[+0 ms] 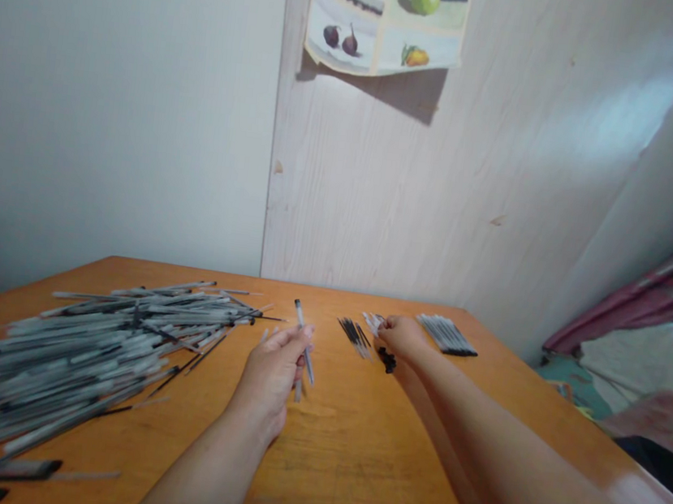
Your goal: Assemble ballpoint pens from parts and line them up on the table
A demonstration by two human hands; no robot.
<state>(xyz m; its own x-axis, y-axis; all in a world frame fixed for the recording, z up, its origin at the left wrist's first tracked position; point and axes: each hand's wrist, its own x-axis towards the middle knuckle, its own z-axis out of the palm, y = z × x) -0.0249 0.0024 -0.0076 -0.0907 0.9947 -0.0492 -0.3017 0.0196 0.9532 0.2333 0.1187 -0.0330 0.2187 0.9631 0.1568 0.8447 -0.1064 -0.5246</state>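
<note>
My left hand point(274, 369) is closed around a clear pen barrel point(304, 341) with a dark tip, held upright and tilted over the middle of the wooden table point(347, 466). My right hand point(403, 336) reaches farther back, its fingers curled on a small heap of pale and black parts point(374, 322); what they pinch is too small to name. A few thin black refills point(354, 335) lie between the hands. A big heap of clear pens point(84, 352) covers the table's left side.
A neat bundle of dark-tipped pens point(446, 334) lies at the back right of the table. A fruit poster point(387, 14) hangs on the pale wall. Bedding and a reddish cloth point(655, 356) lie off the table's right edge.
</note>
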